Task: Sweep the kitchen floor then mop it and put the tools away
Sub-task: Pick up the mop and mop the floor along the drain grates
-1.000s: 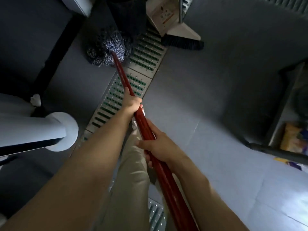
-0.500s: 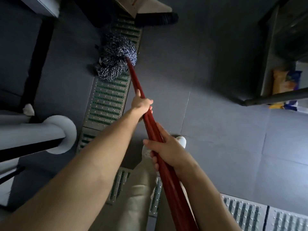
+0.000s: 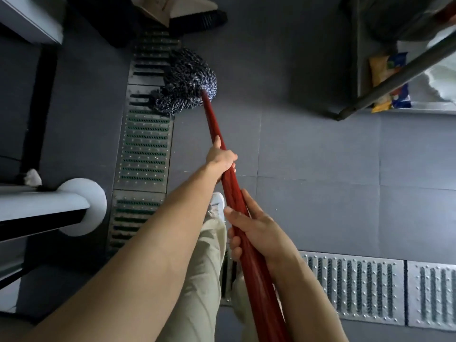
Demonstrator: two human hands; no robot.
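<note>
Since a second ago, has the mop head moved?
Yes. The mop head has slid rightward across the drain grate, from its left edge to overhanging its right edge.

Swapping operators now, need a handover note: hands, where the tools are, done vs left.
Left hand: grips the red mop handle, farther down the shaft.
Right hand: grips the same handle nearer the body.
Mop head: on the floor, lying partly on the drain grate, partly on the grey tiles.
Broom: bristles on the floor at the top of the view, not in hand.
Done: sweeping seems finished, since the broom is set aside.
Left: finish mopping, then put away mop and broom.
</note>
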